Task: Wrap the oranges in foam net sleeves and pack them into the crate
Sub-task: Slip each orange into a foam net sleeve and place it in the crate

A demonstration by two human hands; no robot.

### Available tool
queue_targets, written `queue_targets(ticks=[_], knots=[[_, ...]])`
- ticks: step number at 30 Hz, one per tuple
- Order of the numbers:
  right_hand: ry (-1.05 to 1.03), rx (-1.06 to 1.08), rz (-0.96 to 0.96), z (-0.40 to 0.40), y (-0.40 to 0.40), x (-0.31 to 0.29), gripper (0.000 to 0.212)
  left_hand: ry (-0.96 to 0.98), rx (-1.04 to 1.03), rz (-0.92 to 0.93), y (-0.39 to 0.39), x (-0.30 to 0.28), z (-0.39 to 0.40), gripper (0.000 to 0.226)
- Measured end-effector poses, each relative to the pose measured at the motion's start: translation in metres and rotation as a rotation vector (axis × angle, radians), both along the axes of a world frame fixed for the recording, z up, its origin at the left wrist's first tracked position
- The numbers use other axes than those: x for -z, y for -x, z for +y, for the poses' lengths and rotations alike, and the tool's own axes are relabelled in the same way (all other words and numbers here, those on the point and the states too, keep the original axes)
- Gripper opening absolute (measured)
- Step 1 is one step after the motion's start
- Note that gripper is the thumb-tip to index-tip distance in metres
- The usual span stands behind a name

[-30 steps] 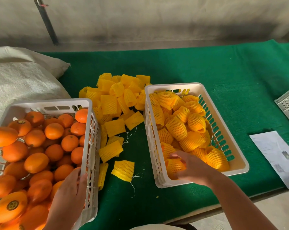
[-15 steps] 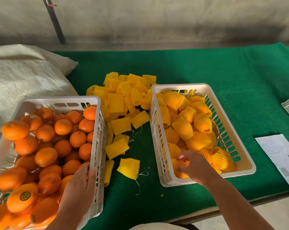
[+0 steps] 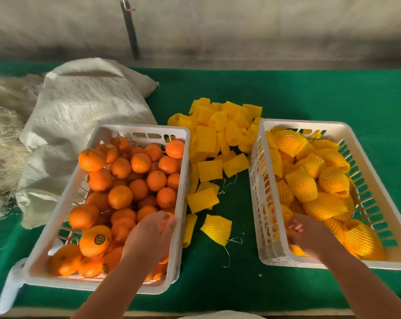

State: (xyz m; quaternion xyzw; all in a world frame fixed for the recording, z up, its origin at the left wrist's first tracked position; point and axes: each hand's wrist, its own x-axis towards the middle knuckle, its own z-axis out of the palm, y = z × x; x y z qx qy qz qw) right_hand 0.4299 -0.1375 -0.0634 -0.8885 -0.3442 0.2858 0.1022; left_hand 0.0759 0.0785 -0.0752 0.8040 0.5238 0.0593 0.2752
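At the near edge of the worktop (image 3: 218, 284) both hands are down in their crates. The left hand (image 3: 149, 238) lies over the bare oranges (image 3: 120, 196) in the left crate (image 3: 182, 180), fingers curled round one orange (image 3: 166, 223) by the inner wall; only a sliver of that fruit shows, so I judge it gripped rather than merely touched. The right hand (image 3: 310, 233) sits in the near corner of the right crate (image 3: 256, 180), among the wrapped oranges (image 3: 302, 185). Its fingers are bent downward against netted fruit, but it is blurred and I cannot tell whether it is pinching anything or just letting go.

To do this step well, I'd say lift the orange straight up clear of the crate wall, so its neighbours don't roll, and bring the right hand across to the nearest loose sleeve (image 3: 215, 229) lying flat between the crates, opening it with the fingertips before pushing the fruit in.

Further back the sleeves (image 3: 220, 130) heap up between the crates, loose threads trailing from some. Beyond the left crate slumps a woven sack (image 3: 84, 111). The right crate's far right corner runs out of view, and how deep either crate is filled cannot be made out.
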Motion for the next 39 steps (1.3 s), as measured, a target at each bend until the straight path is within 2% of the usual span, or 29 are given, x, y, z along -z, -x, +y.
queue_targets(ticks=[3, 6, 9, 15, 20, 23, 31, 36, 37, 39], knots=[[0.071, -0.043, -0.057, 0.009, 0.000, 0.006, 0.025, -0.098, -0.002, 0.022, 0.004, -0.001, 0.014, 0.022], [0.019, 0.022, -0.012, 0.005, 0.000, 0.011, 0.025, -0.185, 0.022, 0.017, 0.011, 0.004, 0.028, 0.023], [-0.099, 0.077, 0.007, -0.003, 0.006, 0.013, 0.022, -0.178, 0.075, 0.109, 0.017, 0.012, 0.040, 0.033], [-0.192, 0.085, -0.135, 0.001, 0.022, 0.013, 0.013, -0.096, 0.303, 0.297, 0.011, 0.027, 0.051, 0.061], [-0.270, 0.160, -0.203, 0.002, 0.025, 0.012, 0.004, -0.117, 0.368, 0.371, -0.004, 0.037, 0.049, 0.065], [-0.304, 0.194, -0.244, 0.002, 0.026, 0.014, 0.012, -0.127, 0.373, 0.373, -0.003, 0.043, 0.050, 0.065], [-0.325, 0.216, -0.252, 0.004, 0.028, 0.012, 0.014, -0.078, 0.217, 0.165, 0.004, 0.044, 0.045, 0.063], [-0.315, 0.222, -0.240, 0.005, 0.028, 0.013, 0.012, -0.015, -0.074, -0.147, 0.007, 0.022, 0.051, 0.069], [-0.316, 0.225, -0.240, 0.005, 0.028, 0.013, 0.012, 0.044, -0.140, -0.228, 0.009, 0.016, 0.054, 0.069], [-0.332, 0.243, -0.245, 0.005, 0.028, 0.013, 0.013, 0.304, -0.305, -0.480, 0.011, 0.002, 0.056, 0.071]])
